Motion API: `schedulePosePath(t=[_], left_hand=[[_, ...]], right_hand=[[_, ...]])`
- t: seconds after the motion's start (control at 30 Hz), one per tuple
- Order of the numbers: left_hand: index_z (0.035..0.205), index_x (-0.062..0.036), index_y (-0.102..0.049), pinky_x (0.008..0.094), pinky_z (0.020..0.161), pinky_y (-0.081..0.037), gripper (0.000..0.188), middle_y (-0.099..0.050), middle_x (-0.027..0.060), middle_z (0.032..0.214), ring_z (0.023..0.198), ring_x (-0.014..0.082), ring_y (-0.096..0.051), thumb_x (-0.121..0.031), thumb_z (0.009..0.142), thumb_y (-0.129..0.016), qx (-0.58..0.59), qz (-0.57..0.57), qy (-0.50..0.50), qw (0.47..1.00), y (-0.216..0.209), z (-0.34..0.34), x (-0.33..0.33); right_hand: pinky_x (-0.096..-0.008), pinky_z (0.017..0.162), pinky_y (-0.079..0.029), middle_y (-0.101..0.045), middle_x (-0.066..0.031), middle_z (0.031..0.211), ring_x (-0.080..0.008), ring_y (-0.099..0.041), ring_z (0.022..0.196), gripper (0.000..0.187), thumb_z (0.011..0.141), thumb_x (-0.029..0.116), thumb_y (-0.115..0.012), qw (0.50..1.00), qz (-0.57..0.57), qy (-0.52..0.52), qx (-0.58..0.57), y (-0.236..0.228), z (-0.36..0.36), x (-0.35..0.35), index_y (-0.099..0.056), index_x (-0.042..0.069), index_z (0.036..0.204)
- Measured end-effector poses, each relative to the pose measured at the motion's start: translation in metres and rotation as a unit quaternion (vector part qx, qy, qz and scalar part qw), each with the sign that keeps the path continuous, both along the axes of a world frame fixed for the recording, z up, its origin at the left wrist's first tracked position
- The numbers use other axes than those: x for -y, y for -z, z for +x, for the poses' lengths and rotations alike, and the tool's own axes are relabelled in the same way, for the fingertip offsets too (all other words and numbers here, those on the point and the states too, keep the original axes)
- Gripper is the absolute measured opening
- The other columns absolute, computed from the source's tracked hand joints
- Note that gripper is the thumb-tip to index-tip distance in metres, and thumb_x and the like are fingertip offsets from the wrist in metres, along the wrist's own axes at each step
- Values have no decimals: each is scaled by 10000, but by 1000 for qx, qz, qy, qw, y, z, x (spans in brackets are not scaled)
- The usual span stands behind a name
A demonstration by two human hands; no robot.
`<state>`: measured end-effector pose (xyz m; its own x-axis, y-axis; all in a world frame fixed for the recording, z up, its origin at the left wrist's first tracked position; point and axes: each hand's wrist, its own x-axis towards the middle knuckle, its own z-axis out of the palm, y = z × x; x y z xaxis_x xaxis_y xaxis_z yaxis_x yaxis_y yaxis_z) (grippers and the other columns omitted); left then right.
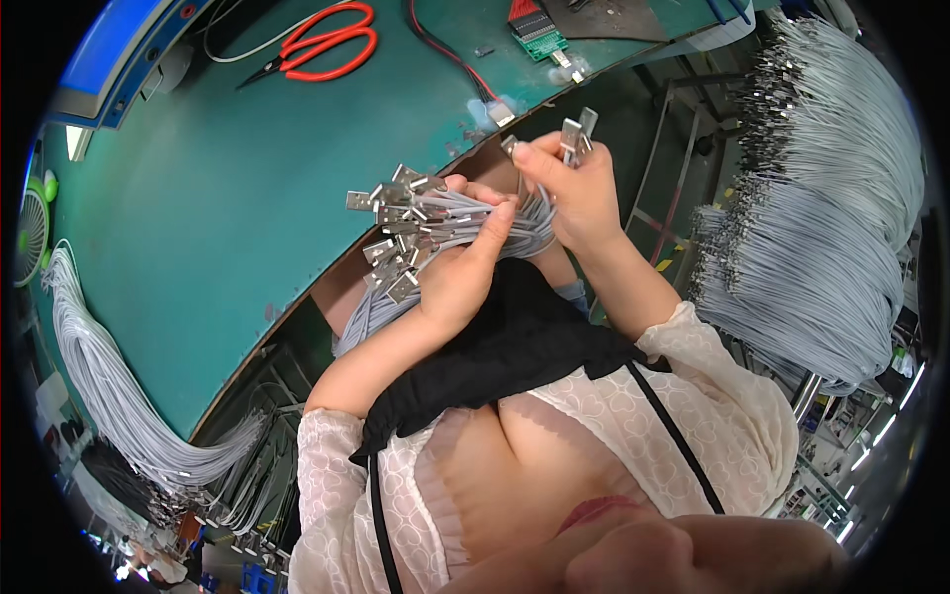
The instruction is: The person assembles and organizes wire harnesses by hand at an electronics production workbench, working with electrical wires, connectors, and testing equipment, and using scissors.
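Note:
A thick bunch of grey USB cables (463,230) lies across my left hand (460,282), its fingers and thumb wrapped round the cables just behind the plugs. The bunch's silver metal plugs (401,223) fan out to the left, over the table's front edge. To the right, my right hand (589,203) is closed on a few USB plugs (572,137), which stick up past its thumb and fingers. Grey cable runs between the two hands. Some cable hangs below my left wrist, and its far ends are hidden.
On the green table (228,198) lie red-handled scissors (289,65), a green circuit board (537,38) and a red-and-black lead with a white connector (502,114). A blue-and-white device (109,49) stands back left. Large grey cable bundles sit on the right (811,238) and left (109,396).

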<state>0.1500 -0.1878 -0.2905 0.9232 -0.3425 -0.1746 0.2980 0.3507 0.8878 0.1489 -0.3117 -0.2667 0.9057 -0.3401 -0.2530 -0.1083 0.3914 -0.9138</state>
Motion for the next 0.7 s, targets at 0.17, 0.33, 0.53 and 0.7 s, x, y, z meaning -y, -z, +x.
schedulePosePath(t=[0.17,0.33,0.53,0.7], left_hand=[[875,-23,-458,214,671,-419,201,-553,21,797,740,80,-518,-63,754,-612,-56,10,79,995,-2,4,-5],[787,-32,-497,210,667,-416,140,-556,25,783,742,80,-518,-62,741,-626,-67,31,82,994,-7,8,-6],[819,-38,-501,208,652,-408,155,-535,25,776,713,86,-505,-72,738,-629,-85,-48,39,994,-8,9,0],[847,-37,-479,221,667,-409,181,-510,26,794,721,96,-492,-71,742,-621,-106,-52,87,989,-15,8,0]], right_hand=[[-174,444,-319,-511,-4,549,-46,-414,466,101,730,76,-615,999,-28,30,7,7,8,5,-576,1,675],[-190,458,-341,-531,-12,588,-58,-422,478,110,745,90,-606,997,34,63,27,5,14,-2,-576,-1,692],[-202,470,-372,-555,-31,636,-68,-459,506,135,760,116,-598,997,53,-49,-9,2,11,0,-567,-6,708],[-209,470,-393,-550,-50,617,-78,-484,510,155,767,131,-587,998,7,-11,-60,-14,0,-18,-556,-8,706]])
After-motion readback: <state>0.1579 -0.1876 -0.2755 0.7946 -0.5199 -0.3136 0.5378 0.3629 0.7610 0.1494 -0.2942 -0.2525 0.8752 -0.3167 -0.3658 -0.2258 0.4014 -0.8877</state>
